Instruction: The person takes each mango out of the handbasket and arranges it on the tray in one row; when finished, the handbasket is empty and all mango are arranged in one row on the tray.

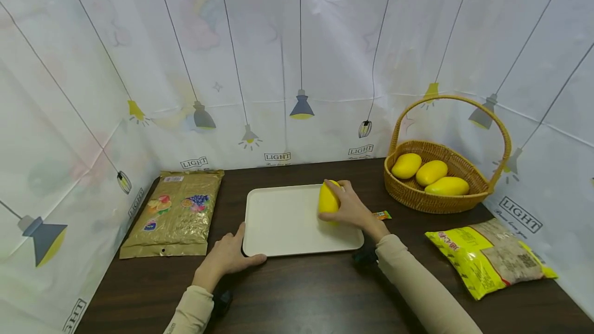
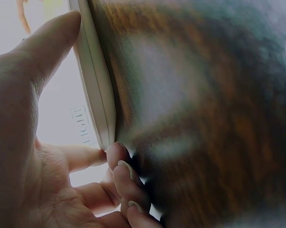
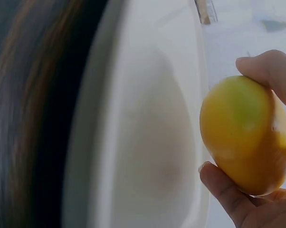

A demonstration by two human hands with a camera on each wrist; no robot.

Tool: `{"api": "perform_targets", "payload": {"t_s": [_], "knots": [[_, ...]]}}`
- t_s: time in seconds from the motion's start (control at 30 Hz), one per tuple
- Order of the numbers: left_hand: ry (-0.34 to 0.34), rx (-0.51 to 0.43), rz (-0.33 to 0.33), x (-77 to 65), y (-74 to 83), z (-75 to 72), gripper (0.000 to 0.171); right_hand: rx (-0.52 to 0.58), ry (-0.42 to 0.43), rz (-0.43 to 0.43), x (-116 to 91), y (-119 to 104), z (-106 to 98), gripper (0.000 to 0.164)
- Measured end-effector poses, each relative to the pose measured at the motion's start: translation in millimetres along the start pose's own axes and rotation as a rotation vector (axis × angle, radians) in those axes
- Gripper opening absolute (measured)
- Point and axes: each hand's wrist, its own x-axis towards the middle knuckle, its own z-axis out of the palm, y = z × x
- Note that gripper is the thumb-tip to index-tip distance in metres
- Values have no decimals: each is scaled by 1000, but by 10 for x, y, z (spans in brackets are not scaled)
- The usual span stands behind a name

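Note:
A yellow mango (image 1: 328, 196) stands on end above the right part of a white tray (image 1: 283, 220). My right hand (image 1: 349, 209) grips it, with the thumb on one side and the fingers on the other. In the right wrist view the mango (image 3: 245, 135) shows a greenish patch, and the tray (image 3: 147, 123) appears behind it; whether they touch I cannot tell. At the tray's near left corner rests my left hand (image 1: 228, 255), thumb along the front edge and fingers by the left edge. The left wrist view shows the thumb touching the rim (image 2: 96, 80).
A wicker basket (image 1: 408, 197) with a tall handle holds three mangoes at the back right. Nearer lies a yellow plastic bag (image 1: 487, 256). A gold fruit-print package (image 1: 174, 215) lies left of the tray. One small orange-green packet (image 1: 382, 215) peeks out beside the right wrist.

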Motion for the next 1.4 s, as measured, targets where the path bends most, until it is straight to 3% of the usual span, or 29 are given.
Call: {"api": "perform_targets", "payload": {"t_s": [0.27, 0.53, 0.87, 1.4], "knots": [[0, 1, 0, 10, -13, 19, 116, -48, -87, 17, 34, -112, 161, 98], [-1, -1, -8, 11, -19, 17, 116, -46, -64, 15, 76, -209, 259, 95], [6, -4, -5, 23, -25, 19, 116, 3, -106, 9, 227, -340, 405, 89], [13, -6, -8, 31, -33, 39, 116, 19, -197, -124, 541, -707, 690, 83]]}}
